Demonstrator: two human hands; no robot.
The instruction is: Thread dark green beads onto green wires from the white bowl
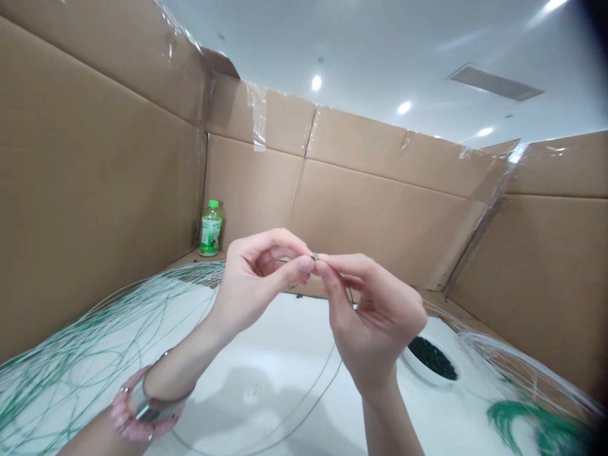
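Both hands raised over the counter (285,332), fingertips meeting. Left hand (304,256) pinches a tiny dark piece (313,258) between thumb and forefinger; right hand (320,261) is closed, thumb to forefinger, apparently on a thin strand (340,365) that loops down to the counter. Exact contact too small to read. Fingertip grip probably owes to the piece's size; the raised position likely keeps it in view.

White bowl (434,381) of dark bits (432,358) stands beyond the right wrist, presumably for easy reach. Loose green and white strands (95,335) spread at left, perhaps to keep the middle workable; a green bundle (536,424) lies at near right.

Counter white centrally, brown at the edges. Taped cardboard walls (380,209) enclose it; green-capped bottle (210,229) in the far left corner. Pale ceiling (370,44), small lights lit.
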